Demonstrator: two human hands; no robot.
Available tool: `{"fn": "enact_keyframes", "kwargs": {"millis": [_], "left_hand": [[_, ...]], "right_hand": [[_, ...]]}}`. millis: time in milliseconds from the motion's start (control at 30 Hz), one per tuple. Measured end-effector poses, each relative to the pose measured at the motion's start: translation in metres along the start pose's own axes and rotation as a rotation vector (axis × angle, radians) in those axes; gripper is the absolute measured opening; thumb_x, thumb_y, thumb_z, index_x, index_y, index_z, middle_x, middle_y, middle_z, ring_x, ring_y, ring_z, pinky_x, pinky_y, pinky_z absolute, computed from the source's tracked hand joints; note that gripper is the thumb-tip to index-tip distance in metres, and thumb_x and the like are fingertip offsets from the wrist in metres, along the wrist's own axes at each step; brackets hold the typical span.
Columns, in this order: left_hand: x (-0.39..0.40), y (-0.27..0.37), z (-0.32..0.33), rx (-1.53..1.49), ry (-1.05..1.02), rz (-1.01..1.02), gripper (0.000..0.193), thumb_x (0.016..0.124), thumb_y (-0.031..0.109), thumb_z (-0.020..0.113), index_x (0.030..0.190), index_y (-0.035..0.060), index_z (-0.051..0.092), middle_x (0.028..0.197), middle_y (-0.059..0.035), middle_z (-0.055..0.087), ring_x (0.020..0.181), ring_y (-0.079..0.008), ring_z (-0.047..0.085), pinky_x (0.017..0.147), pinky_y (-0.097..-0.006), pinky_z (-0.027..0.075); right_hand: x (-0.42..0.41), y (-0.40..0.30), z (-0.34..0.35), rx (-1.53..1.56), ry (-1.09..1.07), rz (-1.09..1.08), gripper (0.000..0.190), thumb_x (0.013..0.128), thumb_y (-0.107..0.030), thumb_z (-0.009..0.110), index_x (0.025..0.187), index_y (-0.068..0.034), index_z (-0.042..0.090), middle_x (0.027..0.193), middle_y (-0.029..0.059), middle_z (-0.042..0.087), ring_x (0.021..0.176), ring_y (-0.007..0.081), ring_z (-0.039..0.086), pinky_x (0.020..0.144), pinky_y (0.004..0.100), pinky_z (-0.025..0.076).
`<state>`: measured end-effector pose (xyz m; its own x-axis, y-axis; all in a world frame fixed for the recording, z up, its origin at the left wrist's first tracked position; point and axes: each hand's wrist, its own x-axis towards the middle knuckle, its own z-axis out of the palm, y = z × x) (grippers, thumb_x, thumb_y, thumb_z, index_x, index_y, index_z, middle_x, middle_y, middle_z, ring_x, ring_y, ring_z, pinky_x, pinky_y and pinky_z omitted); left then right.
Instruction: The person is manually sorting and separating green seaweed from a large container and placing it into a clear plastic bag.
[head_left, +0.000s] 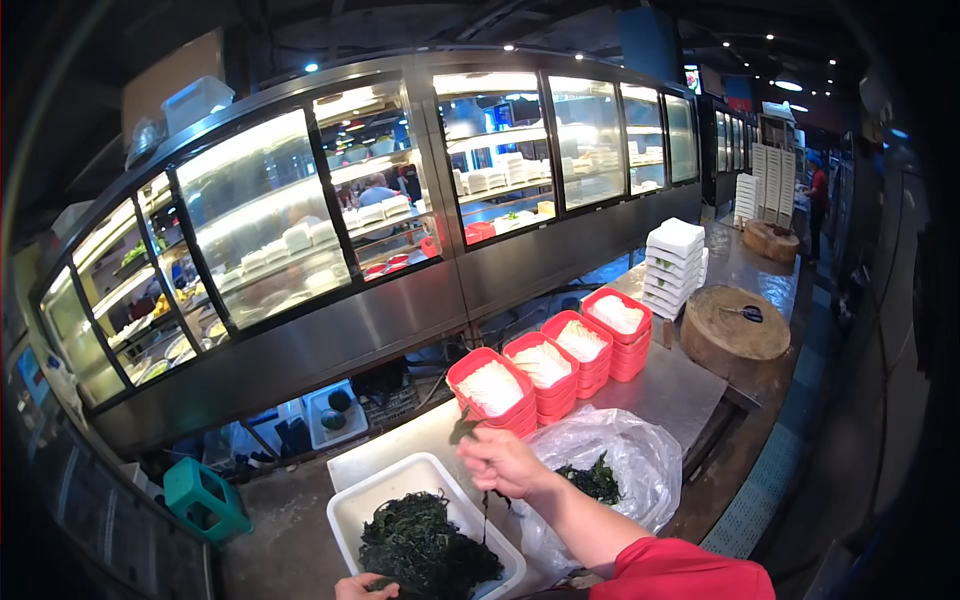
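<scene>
My right hand (499, 461) is raised over the right side of a white plastic tub (346, 517), its fingers closed on a strand of dark green seaweed. One end of the strand (463, 427) sticks up above the fingers, and a thin length hangs below them. A tangled heap of seaweed (420, 536) lies in the tub. At the bottom edge, my left hand (366, 586) pinches a bit of seaweed at the heap's near side; part of this hand is cut off. Right of the tub, more seaweed (596, 480) sits in an open clear plastic bag (649, 450).
Stacked red baskets (630, 345) of sliced cabbage line the steel table (675, 390). Beyond are white stacked trays (673, 259) and a round chopping block (705, 322) bearing scissors (750, 313). A glass-doored display fridge (390, 315) runs behind. A green stool (199, 499) stands left; a person (817, 195) works far off.
</scene>
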<state>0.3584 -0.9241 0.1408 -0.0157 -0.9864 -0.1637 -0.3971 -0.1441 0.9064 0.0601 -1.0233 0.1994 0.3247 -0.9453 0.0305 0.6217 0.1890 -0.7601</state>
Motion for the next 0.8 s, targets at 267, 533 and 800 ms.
{"fn": "enact_keyframes", "kwargs": {"millis": [267,533,800], "left_hand": [[0.017,0.023,0.006,-0.057,0.002,0.274,0.012,0.079,0.005,0.066,0.09,-0.0007,0.068,0.076,-0.0046,0.066,0.069,-0.0104,0.059,0.062,-0.0227,0.047],[0.018,0.039,0.004,-0.082,-0.123,0.172,0.03,0.072,0.006,0.073,0.1,-0.0005,0.066,0.093,-0.0048,0.066,0.081,-0.0102,0.059,0.072,-0.0243,0.048],[0.036,0.034,0.0,-0.671,-0.25,0.123,0.033,0.074,-0.005,0.067,0.106,0.0003,0.06,0.088,-0.0034,0.063,0.078,-0.0077,0.058,0.069,-0.0203,0.048]], "right_hand": [[-0.024,0.111,0.042,-0.379,-0.469,0.372,0.027,0.08,-0.016,0.065,0.103,-0.006,0.055,0.075,0.0015,0.058,0.055,0.0037,0.048,0.045,0.0165,0.034],[-0.014,0.094,0.036,-0.662,-0.299,0.449,0.022,0.079,-0.027,0.067,0.069,-0.009,0.06,0.062,-0.0007,0.059,0.052,0.0057,0.053,0.045,0.0192,0.041],[-0.009,0.071,0.045,-0.475,-0.087,0.437,0.021,0.084,-0.017,0.06,0.067,-0.006,0.056,0.056,0.0018,0.054,0.04,0.0052,0.043,0.034,0.0187,0.029]]}}
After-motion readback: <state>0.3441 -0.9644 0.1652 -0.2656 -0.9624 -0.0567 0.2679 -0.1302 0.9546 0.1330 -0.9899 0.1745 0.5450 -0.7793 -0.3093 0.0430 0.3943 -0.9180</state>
